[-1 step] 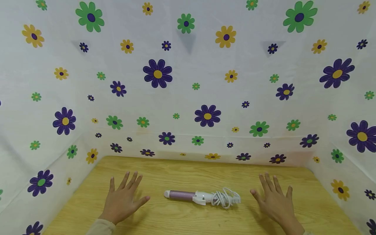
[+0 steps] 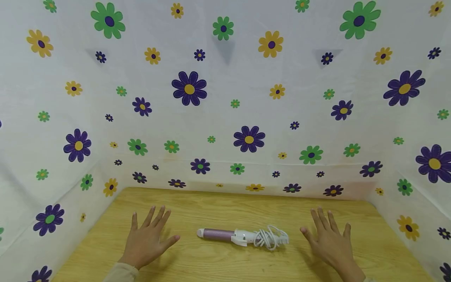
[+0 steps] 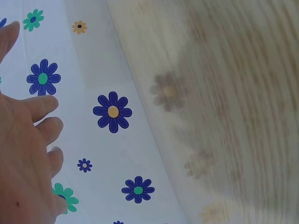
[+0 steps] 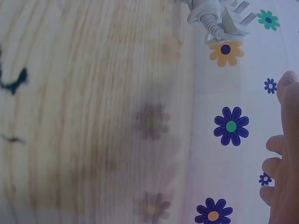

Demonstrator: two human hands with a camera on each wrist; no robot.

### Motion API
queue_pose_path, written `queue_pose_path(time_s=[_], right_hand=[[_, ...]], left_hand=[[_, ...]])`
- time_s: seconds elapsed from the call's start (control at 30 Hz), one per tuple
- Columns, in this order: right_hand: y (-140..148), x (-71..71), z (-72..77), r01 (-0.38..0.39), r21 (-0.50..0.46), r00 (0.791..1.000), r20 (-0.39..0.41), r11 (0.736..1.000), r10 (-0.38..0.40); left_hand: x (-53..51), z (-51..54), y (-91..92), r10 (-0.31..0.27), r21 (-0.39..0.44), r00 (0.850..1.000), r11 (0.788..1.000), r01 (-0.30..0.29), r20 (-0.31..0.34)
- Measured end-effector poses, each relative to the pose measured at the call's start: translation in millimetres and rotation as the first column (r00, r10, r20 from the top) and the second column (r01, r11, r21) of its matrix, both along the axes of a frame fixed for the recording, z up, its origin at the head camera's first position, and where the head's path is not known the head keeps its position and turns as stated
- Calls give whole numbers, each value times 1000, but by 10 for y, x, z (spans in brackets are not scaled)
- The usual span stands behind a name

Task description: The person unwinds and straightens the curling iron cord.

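Note:
A curling iron with a pinkish-purple barrel and a white handle lies crosswise on the wooden table. Its white tip points left, and its white cord is wound round the handle at the right. To the left of the tip, my left hand has its fingers spread and holds nothing. My right hand is spread likewise, apart from the cord end. In the right wrist view the white plug with metal prongs shows at the top. Whether either palm touches the wood I cannot tell.
White cloth with printed flowers stands as a wall behind the table and along both sides. The table's back edge meets the cloth. In the right wrist view, dark marks show on the wood.

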State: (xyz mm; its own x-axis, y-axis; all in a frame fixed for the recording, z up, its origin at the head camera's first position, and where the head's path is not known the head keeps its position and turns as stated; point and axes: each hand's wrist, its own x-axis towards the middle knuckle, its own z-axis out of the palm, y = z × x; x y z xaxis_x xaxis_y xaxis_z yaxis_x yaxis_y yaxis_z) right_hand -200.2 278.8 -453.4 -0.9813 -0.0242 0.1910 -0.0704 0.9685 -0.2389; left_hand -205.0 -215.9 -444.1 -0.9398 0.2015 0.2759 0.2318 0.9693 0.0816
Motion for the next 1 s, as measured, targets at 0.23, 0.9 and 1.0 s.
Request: queue_pose_path(time_s=[0.23,0.9,1.0], right_hand=[[29,11,-50,2,0,1000,27,1000,-2],[53,-20,0,0,31,999,35,1000,-2],[6,-50,37,-14,18,1000,25,1000,13]], left_hand=[[17,-87,-25,4,4,1000,1000,-4,31],[-131,-37,11,-23,25,1000,999,22,9],[-182,13,53,-33,23,999,999,33,8]])
